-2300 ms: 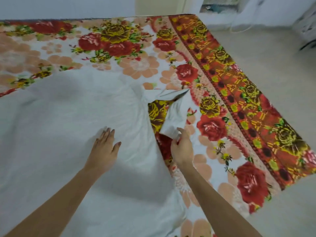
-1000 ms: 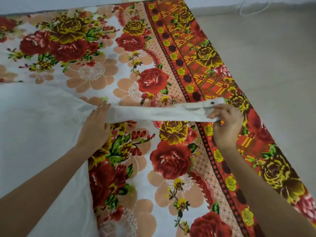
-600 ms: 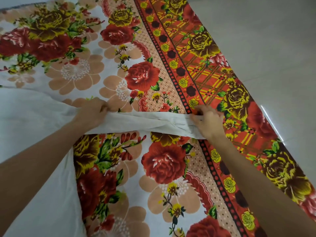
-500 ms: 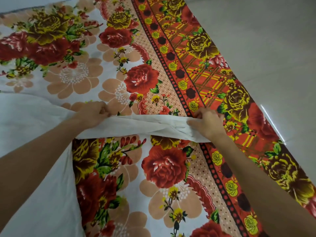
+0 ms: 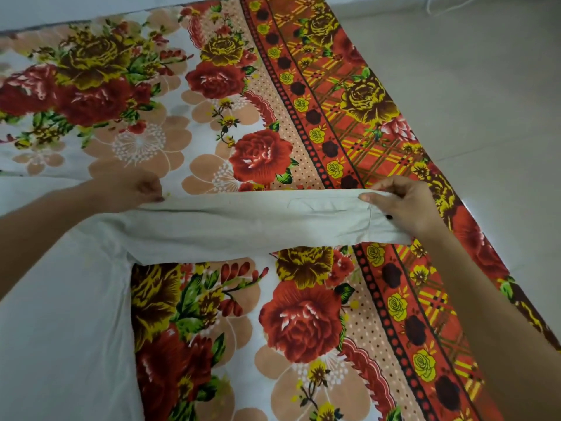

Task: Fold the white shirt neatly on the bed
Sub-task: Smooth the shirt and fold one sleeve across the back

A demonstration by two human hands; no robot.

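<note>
The white shirt (image 5: pixel 54 314) lies spread over the left part of the bed. Its right sleeve (image 5: pixel 243 226) stretches out flat to the right across the flowered bedsheet (image 5: pixel 303 314). My left hand (image 5: pixel 133 188) pinches the top edge of the sleeve near the shoulder. My right hand (image 5: pixel 403 205) grips the cuff end of the sleeve, fingers curled over its upper edge, above the sheet's red patterned border.
The bed's right edge runs diagonally from the top middle to the lower right. Beyond it is pale tiled floor (image 5: pixel 470 101). A thin white cable (image 5: pixel 449 7) lies on the floor at the top right.
The sleeve, bunched beside the shirt body earlier, has been pulled out straight to the right. In the last half second both hands keep their hold and the sleeve lies wider and flatter.
</note>
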